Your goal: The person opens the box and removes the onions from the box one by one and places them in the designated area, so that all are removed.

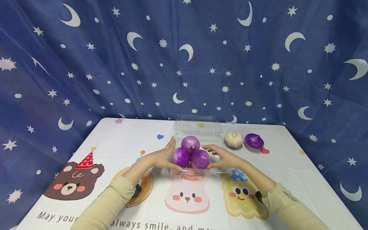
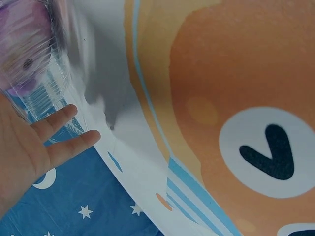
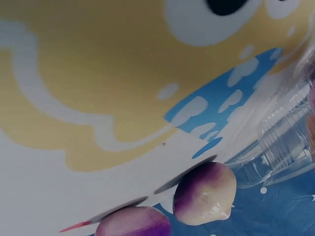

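Observation:
A clear plastic clamshell box (image 1: 214, 169) lies with its lid (image 1: 198, 124) tipped back. Inside it rest three glossy purple onions: one at the back (image 1: 190, 144), one at front left (image 1: 181, 157) and one at front right (image 1: 200, 159). My left hand (image 1: 163, 158) spreads along the box's left side, thumb at the front rim; the left wrist view shows the straight fingers (image 2: 74, 148) outside the wall. Reaching over the right side, my right hand (image 1: 225, 157) curves its fingers and thumb round the front right onion. That hand is mostly out of the right wrist view.
Right of the box sit a white-and-purple onion (image 1: 233, 139) and a purple onion (image 1: 254, 141). The white tablecloth (image 1: 293, 179) carries printed cartoon figures. Behind the table hangs a blue curtain (image 1: 201, 64) with moons and stars.

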Action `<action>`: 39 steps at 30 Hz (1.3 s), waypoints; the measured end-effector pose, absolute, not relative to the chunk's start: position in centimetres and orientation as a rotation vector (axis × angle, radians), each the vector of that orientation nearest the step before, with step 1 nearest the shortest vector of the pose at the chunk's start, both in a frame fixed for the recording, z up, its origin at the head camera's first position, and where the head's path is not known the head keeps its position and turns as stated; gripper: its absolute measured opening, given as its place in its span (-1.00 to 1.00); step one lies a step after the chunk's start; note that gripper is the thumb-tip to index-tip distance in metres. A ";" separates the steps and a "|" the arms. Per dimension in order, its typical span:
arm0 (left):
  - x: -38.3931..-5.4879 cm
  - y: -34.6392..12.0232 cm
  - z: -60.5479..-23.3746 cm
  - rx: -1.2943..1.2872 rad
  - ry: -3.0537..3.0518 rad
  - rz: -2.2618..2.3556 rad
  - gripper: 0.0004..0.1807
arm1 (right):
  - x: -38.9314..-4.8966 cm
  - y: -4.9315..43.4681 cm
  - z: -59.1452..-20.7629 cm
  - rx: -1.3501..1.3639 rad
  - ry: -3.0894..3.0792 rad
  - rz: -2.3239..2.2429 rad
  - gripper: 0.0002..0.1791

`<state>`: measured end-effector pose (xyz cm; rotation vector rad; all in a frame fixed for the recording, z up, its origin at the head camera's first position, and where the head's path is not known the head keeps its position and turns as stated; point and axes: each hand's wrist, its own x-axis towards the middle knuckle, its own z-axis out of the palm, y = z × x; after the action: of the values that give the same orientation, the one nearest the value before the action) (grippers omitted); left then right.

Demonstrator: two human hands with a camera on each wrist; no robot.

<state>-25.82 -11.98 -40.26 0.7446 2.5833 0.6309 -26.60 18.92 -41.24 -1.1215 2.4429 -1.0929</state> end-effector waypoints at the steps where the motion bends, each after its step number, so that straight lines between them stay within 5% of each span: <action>1: -25.8 -12.0 -40.2 0.744 2.583 0.631 0.40 | -26.5 18.9 -41.3 -1.130 2.449 -1.093 -0.17; 39: -26.0 -11.9 -40.4 0.742 2.591 0.614 0.40 | -26.2 18.5 -41.7 -1.097 2.582 -1.000 -0.17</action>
<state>-25.97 -11.89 -40.41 0.7420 2.5909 0.6138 -26.23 18.46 -41.69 -1.0973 2.5820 -1.0001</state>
